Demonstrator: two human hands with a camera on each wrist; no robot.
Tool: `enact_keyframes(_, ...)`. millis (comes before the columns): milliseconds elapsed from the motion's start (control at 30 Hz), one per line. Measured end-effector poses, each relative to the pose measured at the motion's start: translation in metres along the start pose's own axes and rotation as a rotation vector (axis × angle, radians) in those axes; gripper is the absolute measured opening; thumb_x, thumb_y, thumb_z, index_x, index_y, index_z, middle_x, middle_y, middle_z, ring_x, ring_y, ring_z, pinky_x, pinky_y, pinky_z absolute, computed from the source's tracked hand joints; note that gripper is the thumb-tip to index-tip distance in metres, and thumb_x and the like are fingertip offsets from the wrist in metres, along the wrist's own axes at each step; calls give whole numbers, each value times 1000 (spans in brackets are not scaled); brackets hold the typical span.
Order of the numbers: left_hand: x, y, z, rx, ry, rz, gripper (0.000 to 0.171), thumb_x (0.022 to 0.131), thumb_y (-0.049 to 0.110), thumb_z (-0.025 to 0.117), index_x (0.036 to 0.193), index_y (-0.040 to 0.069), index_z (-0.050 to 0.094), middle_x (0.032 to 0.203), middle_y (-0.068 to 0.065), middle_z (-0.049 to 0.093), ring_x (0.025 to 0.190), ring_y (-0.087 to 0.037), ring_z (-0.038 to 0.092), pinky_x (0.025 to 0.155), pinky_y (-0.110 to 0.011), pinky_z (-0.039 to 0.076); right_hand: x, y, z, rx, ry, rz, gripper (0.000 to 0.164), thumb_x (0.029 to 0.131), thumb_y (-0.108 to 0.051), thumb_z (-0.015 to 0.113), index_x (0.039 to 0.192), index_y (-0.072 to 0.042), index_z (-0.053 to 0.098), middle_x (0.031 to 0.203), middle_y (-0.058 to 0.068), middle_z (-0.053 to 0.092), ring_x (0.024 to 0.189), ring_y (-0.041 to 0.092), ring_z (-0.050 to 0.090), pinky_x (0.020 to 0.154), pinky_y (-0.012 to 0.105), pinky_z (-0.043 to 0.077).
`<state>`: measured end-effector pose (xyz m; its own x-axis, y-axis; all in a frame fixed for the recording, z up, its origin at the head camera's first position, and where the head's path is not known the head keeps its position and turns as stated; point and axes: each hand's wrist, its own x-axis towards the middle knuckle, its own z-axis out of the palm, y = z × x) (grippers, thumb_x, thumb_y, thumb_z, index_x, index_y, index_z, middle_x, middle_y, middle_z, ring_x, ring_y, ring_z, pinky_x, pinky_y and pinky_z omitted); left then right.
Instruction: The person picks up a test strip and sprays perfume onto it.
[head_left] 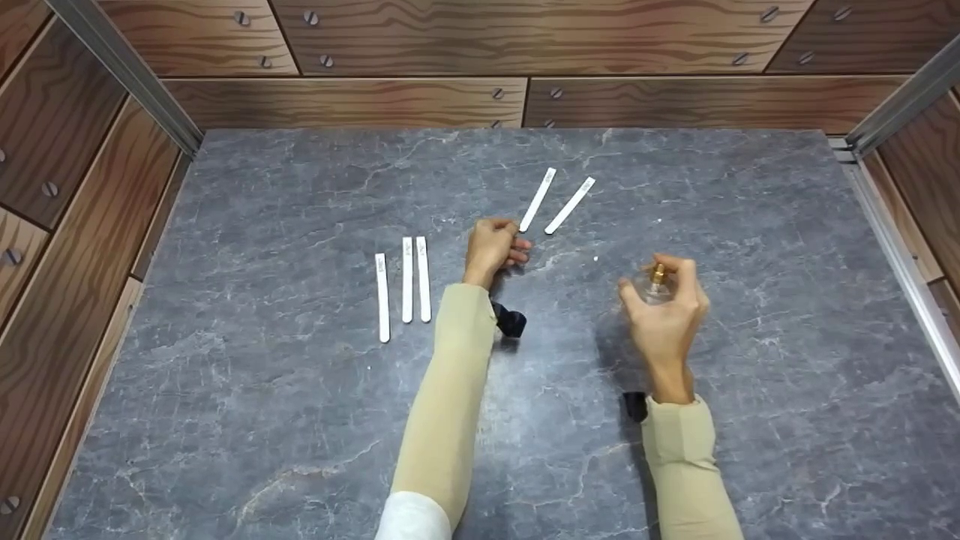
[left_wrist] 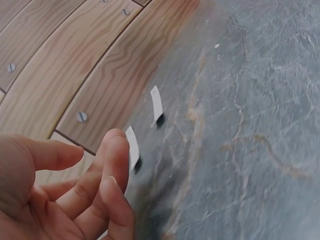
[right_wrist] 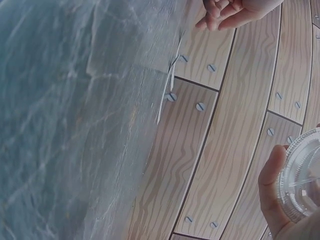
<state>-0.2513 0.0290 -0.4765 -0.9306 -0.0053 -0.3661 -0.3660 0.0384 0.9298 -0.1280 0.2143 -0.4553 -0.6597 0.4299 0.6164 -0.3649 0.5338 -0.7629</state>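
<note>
My right hand [head_left: 667, 311] grips a clear glass perfume bottle [head_left: 658, 289] with a gold spray neck, held above the table. Its ridged round base [right_wrist: 300, 180] faces the right wrist view, with a thumb against its side. To the left, my left hand [head_left: 495, 247] hovers with loosely bent fingers and nothing visible between them. Just beyond its fingertips lie two white paper test strips, a nearer strip [head_left: 538, 199] and a strip farther right [head_left: 570, 205], both slanted. In the left wrist view, thumb and fingers stand apart beside a strip [left_wrist: 133, 147].
Three more white strips lie left of the left forearm: an outer strip [head_left: 382, 298], a middle strip [head_left: 407, 280] and an inner strip [head_left: 424, 280]. All have small dark print at the top. Wood-patterned panels [head_left: 420, 37] wall the grey marbled table [head_left: 285, 420].
</note>
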Motion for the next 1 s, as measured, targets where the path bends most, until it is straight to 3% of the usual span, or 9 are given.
enact_keyframes(133, -5, 0, -3, 12, -24, 27, 31, 104, 9, 54, 129, -9, 62, 64, -2, 65, 44, -6, 58, 40, -16, 43, 0, -1, 0, 9, -3, 6, 39, 64, 19, 79, 98, 14, 62, 85, 20, 68, 80, 5, 59, 78, 17, 50)
enact_keyframes(567, -22, -4, -14, 55, -63, 83, 32, 104, 11, 56, 129, -7, 63, 83, -17, 74, 48, -7, 59, 43, -17, 45, 1, -1, 0, 33, 0, 4, 40, 63, 21, 79, 97, 15, 61, 84, 20, 68, 80, 2, 59, 80, 17, 51)
enact_keyframes(1000, -40, -8, -34, 50, -92, 154, 36, 104, 10, 56, 134, -9, 58, 85, -15, 74, 53, -8, 61, 49, -17, 46, 1, 0, -1, 36, -3, -23, 39, 64, 21, 78, 98, 15, 61, 84, 20, 68, 80, 4, 59, 79, 16, 50)
